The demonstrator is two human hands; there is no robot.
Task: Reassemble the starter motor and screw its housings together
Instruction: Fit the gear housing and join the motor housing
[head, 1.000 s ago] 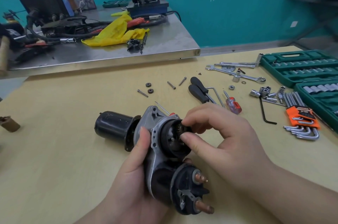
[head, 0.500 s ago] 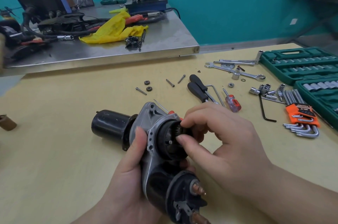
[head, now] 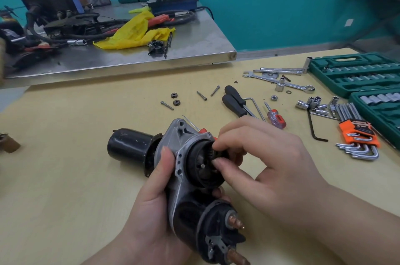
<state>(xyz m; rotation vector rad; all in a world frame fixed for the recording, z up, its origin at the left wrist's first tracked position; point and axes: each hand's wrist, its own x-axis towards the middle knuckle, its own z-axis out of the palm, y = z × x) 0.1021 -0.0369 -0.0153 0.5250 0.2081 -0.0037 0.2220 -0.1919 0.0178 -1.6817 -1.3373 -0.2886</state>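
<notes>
Left hand point(head: 151, 206) gripping starter motor point(head: 186, 169) steady above bench point(head: 65, 178), right hand point(head: 266, 167) pinching small gear point(head: 215, 153) into open housing for seating.

Single head view, close, angled down over workbench point(head: 65, 178).

Bright, even light is falling from overhead, casting only soft shadows on the pale yellow tabletop point(head: 65, 178). The steel-topped grey bench point(head: 194, 43) is glinting faintly. Wide-angle bending is showing at the edges — the upper right corner is smearing into blur.
</notes>
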